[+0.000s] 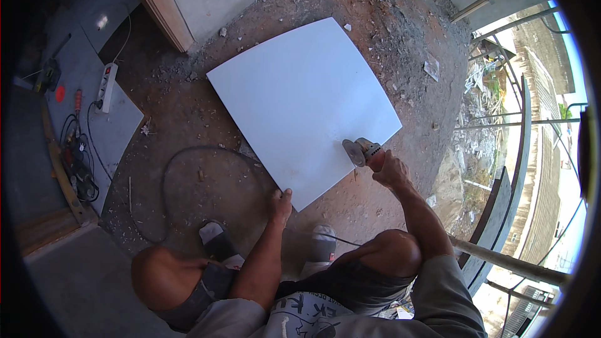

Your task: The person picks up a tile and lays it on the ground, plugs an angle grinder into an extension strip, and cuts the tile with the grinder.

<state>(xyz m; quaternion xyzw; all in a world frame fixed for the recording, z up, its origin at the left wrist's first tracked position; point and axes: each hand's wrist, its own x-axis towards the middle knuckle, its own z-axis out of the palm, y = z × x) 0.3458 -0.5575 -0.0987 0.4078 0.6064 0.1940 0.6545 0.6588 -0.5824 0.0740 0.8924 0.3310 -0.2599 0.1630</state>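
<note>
A large white square tile (300, 100) lies in front of me on the dirt floor. My right hand (392, 171) is wrapped round the body of an angle grinder (369, 152). The grinder's disc (354, 153) is over the tile near its right front edge; whether it touches the surface I cannot tell. My left hand (282, 205) grips the tile's near left edge close to the front corner, thumb on top and the other fingers mostly hidden.
A dark cable (164, 194) loops over the floor on the left. A white power strip (106, 87) and a corded tool (81, 166) lie on a grey board (128, 116). Rubble (407, 44) lines the far wall; metal railings (510, 263) stand at the right.
</note>
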